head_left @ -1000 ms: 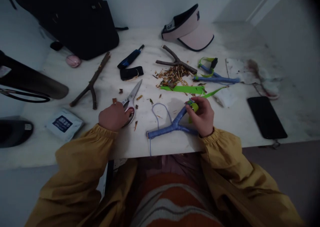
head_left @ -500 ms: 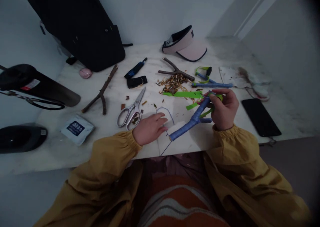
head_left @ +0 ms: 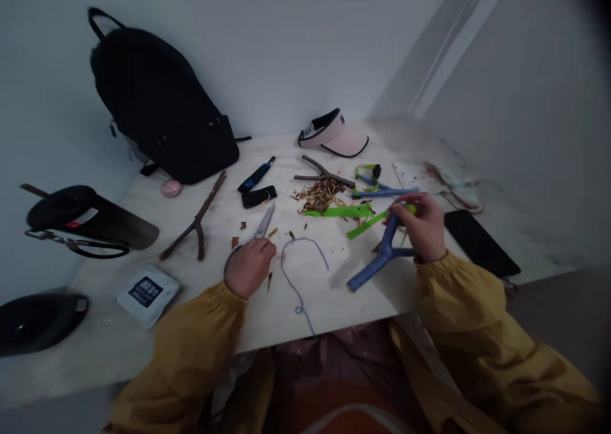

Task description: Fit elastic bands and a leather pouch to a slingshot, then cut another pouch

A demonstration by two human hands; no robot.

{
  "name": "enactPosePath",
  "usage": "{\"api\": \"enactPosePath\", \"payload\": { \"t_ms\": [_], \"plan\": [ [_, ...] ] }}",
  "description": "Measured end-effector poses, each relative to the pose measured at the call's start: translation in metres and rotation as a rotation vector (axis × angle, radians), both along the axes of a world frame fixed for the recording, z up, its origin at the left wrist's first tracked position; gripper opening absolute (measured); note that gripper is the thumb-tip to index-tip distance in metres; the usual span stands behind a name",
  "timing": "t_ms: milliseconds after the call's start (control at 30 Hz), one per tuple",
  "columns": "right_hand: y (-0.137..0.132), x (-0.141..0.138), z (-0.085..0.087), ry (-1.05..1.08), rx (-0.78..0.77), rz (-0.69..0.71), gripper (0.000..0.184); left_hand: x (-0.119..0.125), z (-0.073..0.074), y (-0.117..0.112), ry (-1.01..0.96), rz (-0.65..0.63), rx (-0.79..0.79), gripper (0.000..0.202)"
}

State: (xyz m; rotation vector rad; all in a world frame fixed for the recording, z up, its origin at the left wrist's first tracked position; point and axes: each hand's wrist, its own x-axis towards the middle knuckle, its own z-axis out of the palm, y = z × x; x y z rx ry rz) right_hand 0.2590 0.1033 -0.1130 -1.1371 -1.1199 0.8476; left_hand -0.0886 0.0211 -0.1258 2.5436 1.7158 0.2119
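Head view has the right hand [head_left: 426, 226] pinching a blue-wrapped forked stick [head_left: 371, 271] near the front edge of the table [head_left: 265, 322], the left hand [head_left: 249, 266] over the scissors [head_left: 264, 223], grip unclear, probably taking them up, which calls for a firm hold.

Mustard sleeves [head_left: 470, 319] have gathered cuffs [head_left: 432, 262] — the top [head_left: 334, 396] orange, pale-striped.

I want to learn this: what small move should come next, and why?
Maybe lift the scissors with the left hand: it covers their near end, while the right hand holds the blue stick, with a green strip beside it that might need trimming.
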Motion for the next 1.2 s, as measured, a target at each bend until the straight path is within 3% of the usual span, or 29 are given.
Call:
{"api": "enactPosePath", "payload": {
  "t_ms": [33, 133, 267, 400, 533, 633, 700, 867, 1000, 1067, 1200],
  "plan": [
    [-0.001, -0.006, -0.001, -0.029, -0.127, 0.147, 0.030, 0.003, 0.004, 0.003, -0.010, 0.001, 0.014, 0.022],
    [-0.003, -0.030, -0.005, -0.102, -0.204, 0.394, 0.032, 0.029, 0.007, 0.013, -0.038, -0.111, -0.008, 0.020],
    [0.000, -0.059, -0.012, -0.204, -0.196, 0.610, 0.032, 0.068, -0.011, 0.029, -0.021, -0.270, -0.104, 0.030],
    [0.008, -0.060, -0.023, -0.289, -0.132, 0.597, 0.039, 0.070, -0.019, 0.036, -0.015, -0.167, -0.135, 0.034],
    [0.014, -0.050, -0.033, -0.341, -0.113, 0.580, 0.042, 0.048, -0.005, 0.035, -0.137, 0.042, -0.103, 0.036],
    [0.013, -0.058, -0.029, -0.359, -0.067, 0.568, 0.038, 0.043, 0.005, 0.039, -0.336, 0.135, -0.111, 0.035],
    [0.009, -0.070, -0.020, -0.362, -0.001, 0.568, 0.033, 0.051, 0.008, 0.044, -0.510, 0.125, -0.158, 0.035],
    [-0.004, -0.094, 0.010, -0.354, 0.223, 0.584, 0.019, 0.082, 0.018, 0.056, -0.911, -0.061, -0.326, 0.039],
    [-0.014, -0.089, 0.025, -0.347, 0.375, 0.434, 0.019, 0.091, 0.033, 0.054, -1.108, -0.107, -0.395, 0.048],
    [-0.019, -0.083, 0.029, -0.337, 0.326, 0.414, 0.025, 0.091, 0.040, 0.050, -1.168, -0.091, -0.402, 0.049],
    [-0.027, -0.075, 0.037, -0.199, 0.111, 0.507, 0.028, 0.089, 0.053, 0.043, -1.224, -0.050, -0.372, 0.035]
  ]
}}
